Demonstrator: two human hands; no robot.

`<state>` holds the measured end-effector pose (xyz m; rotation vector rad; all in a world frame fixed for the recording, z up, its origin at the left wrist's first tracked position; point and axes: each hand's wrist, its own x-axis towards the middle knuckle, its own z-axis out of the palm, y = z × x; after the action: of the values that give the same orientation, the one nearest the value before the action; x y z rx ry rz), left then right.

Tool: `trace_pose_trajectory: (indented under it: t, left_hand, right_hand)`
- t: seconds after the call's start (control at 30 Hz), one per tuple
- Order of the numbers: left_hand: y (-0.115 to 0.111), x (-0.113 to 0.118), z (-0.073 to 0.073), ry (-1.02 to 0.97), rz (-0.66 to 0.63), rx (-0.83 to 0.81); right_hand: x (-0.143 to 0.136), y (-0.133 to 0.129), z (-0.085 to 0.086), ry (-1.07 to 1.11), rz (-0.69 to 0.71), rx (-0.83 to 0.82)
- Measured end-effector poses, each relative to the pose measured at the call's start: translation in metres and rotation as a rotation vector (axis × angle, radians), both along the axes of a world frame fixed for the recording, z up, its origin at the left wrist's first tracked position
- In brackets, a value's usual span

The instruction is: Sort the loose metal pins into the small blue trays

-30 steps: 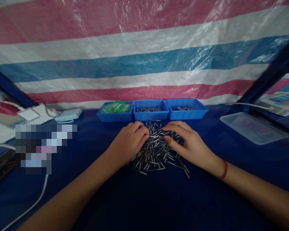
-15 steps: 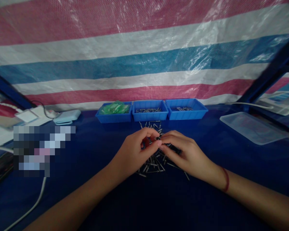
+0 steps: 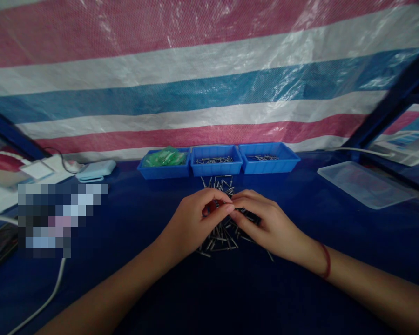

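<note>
A loose pile of thin metal pins that look like pop rivets [image 3: 223,238] lies on the blue tabletop beneath my hands. My left hand [image 3: 199,214] is closed in a pinch, thumb against index finger, just above the pile. Its fingertips meet those of my right hand [image 3: 267,218], which is pinched too and wears a dark red band [image 3: 326,261] at the wrist. Whatever is between the fingertips is hidden or too small to name. Parts of the pile are covered by both hands.
Behind the pile stand three blue bins: the left bin [image 3: 164,172] with green plastic bags, the middle bin [image 3: 217,169] and right bin [image 3: 270,166] with metal pins. A translucent lid [image 3: 365,185] lies right. A white cable [image 3: 57,284] and light-blue case [image 3: 96,170] are left.
My left thumb and index finger, slightly apart before, have come together at the right fingertips. The pile and bins stay in place; the view has shifted very slightly.
</note>
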<state>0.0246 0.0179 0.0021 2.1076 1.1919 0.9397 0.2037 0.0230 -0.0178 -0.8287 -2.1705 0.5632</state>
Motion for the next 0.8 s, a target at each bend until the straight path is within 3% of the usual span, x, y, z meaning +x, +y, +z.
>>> trace_pose_trajectory:
  t: [0.47, 0.8]
  left_hand:
    - [0.0001, -0.0008, -0.0003, 0.006, 0.042, 0.062]
    - [0.0066, -0.0043, -0.0043, 0.054, 0.02, 0.038]
  right_hand:
    - [-0.0001, 0.003, -0.0049, 0.098, -0.086, 0.014]
    - [0.0005, -0.0025, 0.003, 0.148, -0.158, 0.034]
